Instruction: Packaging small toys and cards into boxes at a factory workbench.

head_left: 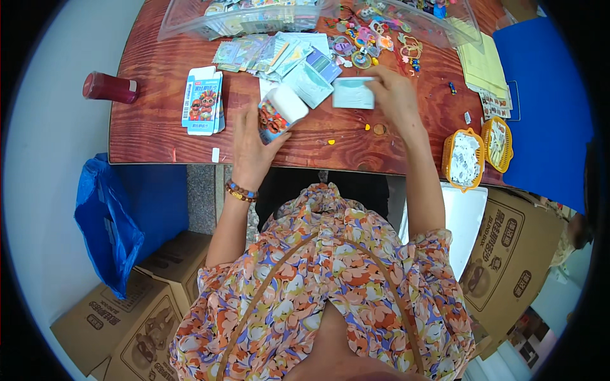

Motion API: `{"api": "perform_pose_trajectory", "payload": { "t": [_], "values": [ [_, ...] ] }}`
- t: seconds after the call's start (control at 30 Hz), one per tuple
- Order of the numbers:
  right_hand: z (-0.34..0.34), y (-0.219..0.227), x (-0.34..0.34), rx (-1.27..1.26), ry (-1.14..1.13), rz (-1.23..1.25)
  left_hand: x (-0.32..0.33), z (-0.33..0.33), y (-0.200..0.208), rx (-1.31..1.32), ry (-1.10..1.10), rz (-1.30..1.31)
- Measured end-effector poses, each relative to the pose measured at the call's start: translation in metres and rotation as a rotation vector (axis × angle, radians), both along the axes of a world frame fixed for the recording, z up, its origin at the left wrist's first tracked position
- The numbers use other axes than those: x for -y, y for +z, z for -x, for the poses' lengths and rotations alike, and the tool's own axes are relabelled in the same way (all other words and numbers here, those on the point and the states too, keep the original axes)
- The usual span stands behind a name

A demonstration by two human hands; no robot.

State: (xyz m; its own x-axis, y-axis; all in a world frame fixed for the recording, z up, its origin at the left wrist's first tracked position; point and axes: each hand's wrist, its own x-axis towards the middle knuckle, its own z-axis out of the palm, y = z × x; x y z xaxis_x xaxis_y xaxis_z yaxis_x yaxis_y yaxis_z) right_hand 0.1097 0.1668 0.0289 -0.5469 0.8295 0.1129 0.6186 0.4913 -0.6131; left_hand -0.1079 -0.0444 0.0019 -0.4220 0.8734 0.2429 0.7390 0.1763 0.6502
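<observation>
Two hands busy mid-pack: my left hand (254, 147) grips the small printed cardboard box (277, 113) near the counter's (152, 127) middle; my right hand (395, 95) pinches a pale blue-green packet (352, 93) just right of it. Next, I judge, the packet needs lining up with the box's open end.

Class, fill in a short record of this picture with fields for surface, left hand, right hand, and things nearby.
surface: red-brown wooden table
left hand: left hand grips a small printed box
right hand: right hand on a pale packet
centre: spread of packets
left side: stack of flat boxes, red bottle
right side: two yellow baskets
</observation>
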Motion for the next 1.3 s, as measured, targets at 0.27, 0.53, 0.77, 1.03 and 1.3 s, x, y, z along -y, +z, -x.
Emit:
{"api": "perform_pose_trajectory", "payload": {
  "t": [0.27, 0.53, 0.77, 1.03, 1.3],
  "values": [
    [-0.010, 0.063, 0.057, -0.578, -0.024, 0.258, -0.022, -0.027, 0.008, 0.001, -0.172, 0.012],
    [-0.011, 0.054, 0.054, -0.385, 0.082, 0.114, -0.027, -0.031, 0.013, 0.031, -0.171, 0.016],
    [0.003, 0.051, 0.054, -0.227, 0.180, 0.209, -0.031, -0.036, 0.013, -0.069, -0.292, 0.012],
    [-0.015, 0.041, 0.054, -0.334, 0.084, 0.138, -0.033, -0.035, 0.015, 0.011, -0.223, 0.051],
    [-0.013, 0.023, 0.071, -0.129, 0.276, -0.027, -0.043, -0.037, 0.011, 0.022, -0.201, 0.005]
  ]
}}
